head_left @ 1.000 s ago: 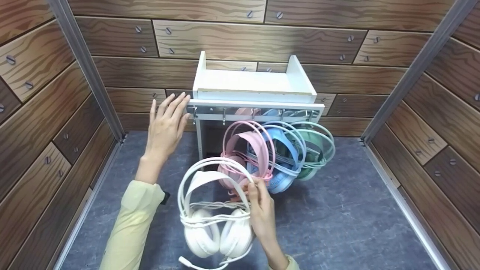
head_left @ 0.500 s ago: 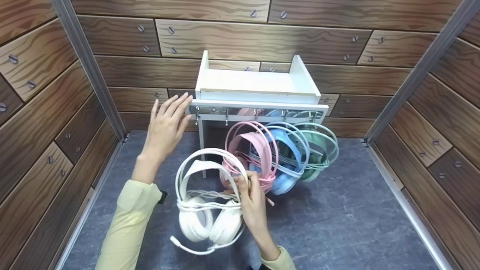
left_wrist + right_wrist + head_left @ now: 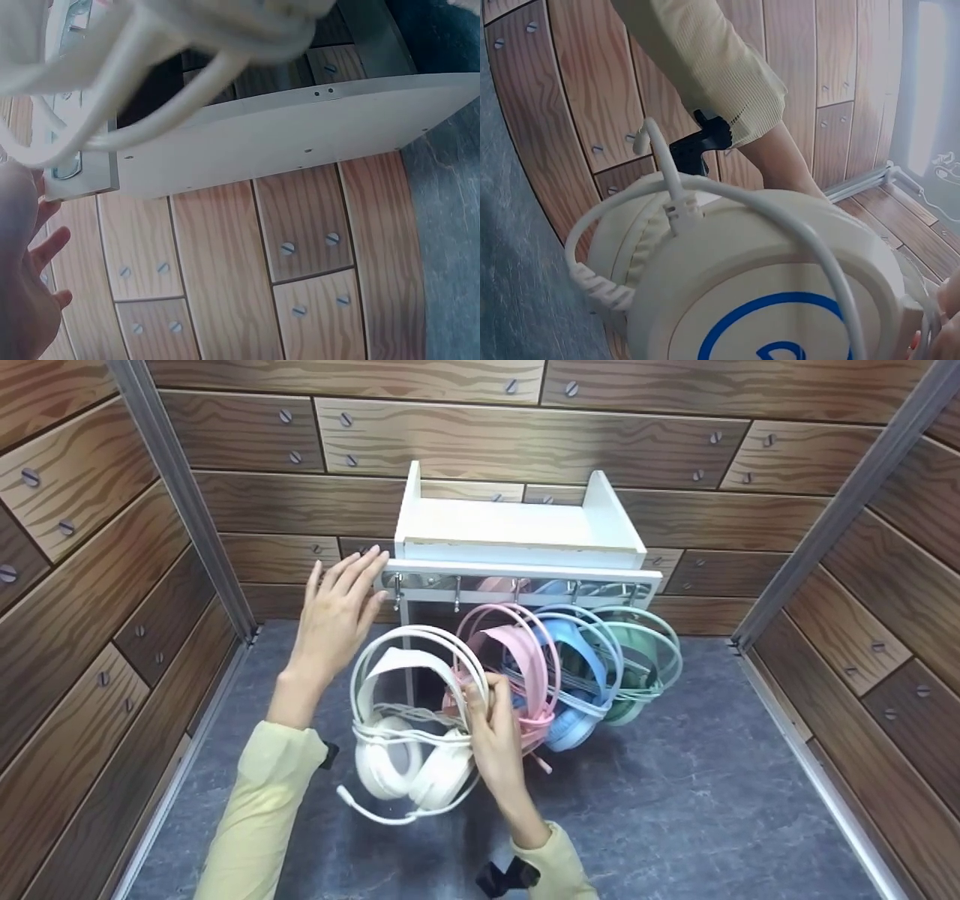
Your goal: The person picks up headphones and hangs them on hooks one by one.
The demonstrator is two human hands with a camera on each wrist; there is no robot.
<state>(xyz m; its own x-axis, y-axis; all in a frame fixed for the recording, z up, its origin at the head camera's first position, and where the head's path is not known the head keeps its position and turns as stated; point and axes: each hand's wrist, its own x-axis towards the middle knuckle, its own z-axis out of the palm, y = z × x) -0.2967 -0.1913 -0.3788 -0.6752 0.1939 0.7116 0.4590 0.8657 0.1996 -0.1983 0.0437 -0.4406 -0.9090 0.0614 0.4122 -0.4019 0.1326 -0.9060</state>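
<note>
My right hand [image 3: 495, 731] grips the right side of a white headset [image 3: 442, 780], its cable wound around the band, mic boom hanging below the ear cups. The headset is held up in front of the white rack [image 3: 487, 521]. In the right wrist view a white ear cup [image 3: 765, 255] with a blue ring fills the lower part. My left hand [image 3: 334, 619] touches the left end of the hook rail [image 3: 525, 570] with straight fingers. On that rail, pink [image 3: 517, 660], blue [image 3: 574, 660] and green [image 3: 637, 652] headsets hang side by side; the two leftmost hooks [image 3: 457, 594] carry nothing.
The rack stands on a dark marbled floor [image 3: 712, 780] against a wood-print wall [image 3: 525, 442]. Side walls with metal corner posts [image 3: 817, 502] enclose the area left and right. In the left wrist view the rack's side panel [image 3: 262, 142] stands upright.
My right hand has raised the white headset up and forward, closer to the rail and slightly left. My left hand stays at the rail's end.
</note>
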